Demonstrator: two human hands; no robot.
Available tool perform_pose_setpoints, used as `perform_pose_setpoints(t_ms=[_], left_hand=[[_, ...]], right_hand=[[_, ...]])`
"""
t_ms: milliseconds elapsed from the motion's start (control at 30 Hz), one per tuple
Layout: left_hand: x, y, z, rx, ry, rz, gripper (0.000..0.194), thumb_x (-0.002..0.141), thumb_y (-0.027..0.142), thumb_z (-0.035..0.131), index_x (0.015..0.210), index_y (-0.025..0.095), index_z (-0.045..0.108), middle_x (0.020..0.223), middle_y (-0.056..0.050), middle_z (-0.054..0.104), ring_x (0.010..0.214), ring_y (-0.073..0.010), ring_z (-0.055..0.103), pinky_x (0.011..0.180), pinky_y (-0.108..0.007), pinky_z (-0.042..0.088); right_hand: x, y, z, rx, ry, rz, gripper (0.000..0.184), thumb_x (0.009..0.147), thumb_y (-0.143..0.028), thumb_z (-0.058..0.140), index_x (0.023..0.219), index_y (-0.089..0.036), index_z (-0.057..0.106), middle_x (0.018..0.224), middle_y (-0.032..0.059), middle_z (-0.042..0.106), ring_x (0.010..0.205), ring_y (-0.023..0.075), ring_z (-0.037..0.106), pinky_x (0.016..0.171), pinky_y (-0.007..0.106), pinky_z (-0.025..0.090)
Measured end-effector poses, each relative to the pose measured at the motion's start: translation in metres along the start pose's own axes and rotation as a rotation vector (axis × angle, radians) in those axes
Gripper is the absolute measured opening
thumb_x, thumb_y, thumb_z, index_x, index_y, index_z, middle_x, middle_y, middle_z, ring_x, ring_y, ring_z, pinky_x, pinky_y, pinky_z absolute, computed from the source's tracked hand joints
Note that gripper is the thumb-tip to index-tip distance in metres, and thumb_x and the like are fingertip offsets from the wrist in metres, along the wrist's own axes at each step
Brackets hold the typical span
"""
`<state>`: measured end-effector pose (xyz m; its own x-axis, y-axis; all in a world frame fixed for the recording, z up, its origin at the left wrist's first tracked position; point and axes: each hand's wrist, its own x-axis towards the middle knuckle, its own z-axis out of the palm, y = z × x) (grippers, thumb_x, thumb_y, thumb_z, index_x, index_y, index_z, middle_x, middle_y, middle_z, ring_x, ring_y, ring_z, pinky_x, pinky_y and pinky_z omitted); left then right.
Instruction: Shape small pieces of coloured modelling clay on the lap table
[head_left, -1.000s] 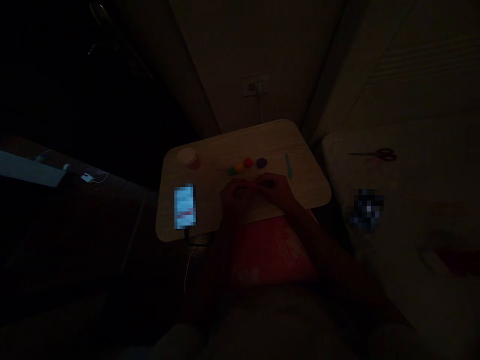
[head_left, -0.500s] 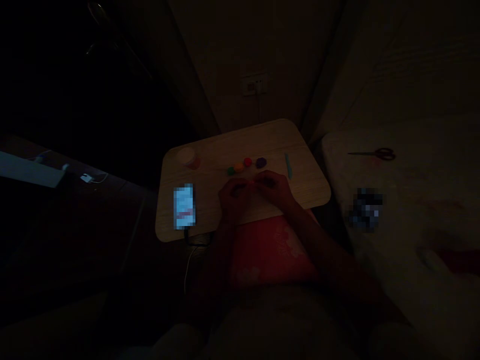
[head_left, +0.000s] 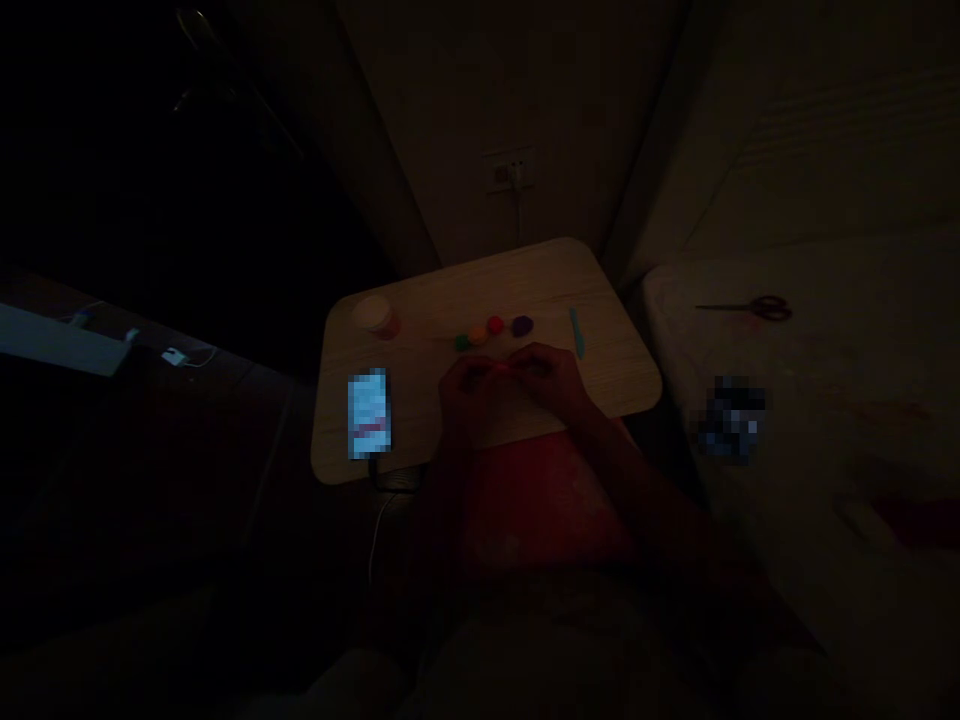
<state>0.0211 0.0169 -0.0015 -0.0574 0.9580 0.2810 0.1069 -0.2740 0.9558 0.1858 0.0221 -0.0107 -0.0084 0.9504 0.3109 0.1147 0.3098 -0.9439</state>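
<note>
My left hand [head_left: 468,388] and my right hand [head_left: 547,372] meet over the near part of the small table, fingertips curled inward. Between them they pinch a small red lump of modelling clay [head_left: 501,368], mostly covered by fingers and dim in the low light. Just beyond lie a green ball [head_left: 461,342], an orange ball [head_left: 478,336], a red ball [head_left: 496,325] and a purple lump [head_left: 522,326], all looking like modelling clay. A teal modelling tool [head_left: 577,333] rests to the right of my right hand.
On the wooden table [head_left: 427,290] stand a lidded tub [head_left: 376,317] and a lit phone [head_left: 369,414] with a cable. Scissors [head_left: 750,308] and a blurred dark item [head_left: 733,420] lie on the pale surface at right. A wall socket [head_left: 510,171] holds a plug.
My hands stay together at the same place, with small shifts of the fingers around the red lump. The things on the table have not moved.
</note>
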Motion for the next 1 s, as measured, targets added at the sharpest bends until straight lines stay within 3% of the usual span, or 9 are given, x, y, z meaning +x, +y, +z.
perform_pose_setpoints(t_ms=[500,633,767,1000], left_hand=[[0.0001,-0.0028,-0.0034,0.022,-0.039,0.053,0.018,0.077,0.032,0.081,0.08,0.017,0.072,0.082,-0.003,0.072,0.08,-0.0155,0.069,0.078,-0.028,0.056],[-0.0003,-0.0012,-0.0013,-0.026,0.002,0.04,0.025,0.075,0.035,0.083,0.087,0.018,0.07,0.085,-0.003,0.072,0.079,-0.0155,0.069,0.076,-0.028,0.057],[0.0001,-0.0026,-0.0017,-0.054,-0.032,0.038,0.029,0.076,0.039,0.082,0.093,0.019,0.07,0.094,-0.006,0.074,0.086,-0.0184,0.072,0.081,-0.033,0.059],[0.0011,-0.0051,-0.0044,0.002,-0.007,0.054,0.019,0.079,0.036,0.079,0.085,0.019,0.072,0.086,-0.004,0.074,0.082,-0.0176,0.071,0.078,-0.031,0.059]], right_hand=[[-0.0006,-0.0002,-0.0015,0.009,-0.046,-0.031,0.018,0.079,-0.039,0.079,0.083,-0.022,0.078,0.086,0.0052,0.078,0.079,0.02,0.073,0.074,0.032,0.058],[-0.0011,0.0022,0.001,0.072,0.018,0.049,0.023,0.077,-0.042,0.081,0.085,-0.022,0.077,0.085,0.0047,0.078,0.077,0.02,0.073,0.072,0.031,0.058],[-0.0002,0.0018,0.0033,0.153,0.075,0.089,0.028,0.073,-0.047,0.082,0.085,-0.023,0.074,0.088,0.0046,0.078,0.081,0.0203,0.073,0.075,0.033,0.059],[0.0015,0.0022,0.0019,0.163,0.062,0.085,0.025,0.076,-0.045,0.08,0.085,-0.022,0.075,0.089,0.0047,0.078,0.081,0.0201,0.073,0.076,0.033,0.059]])
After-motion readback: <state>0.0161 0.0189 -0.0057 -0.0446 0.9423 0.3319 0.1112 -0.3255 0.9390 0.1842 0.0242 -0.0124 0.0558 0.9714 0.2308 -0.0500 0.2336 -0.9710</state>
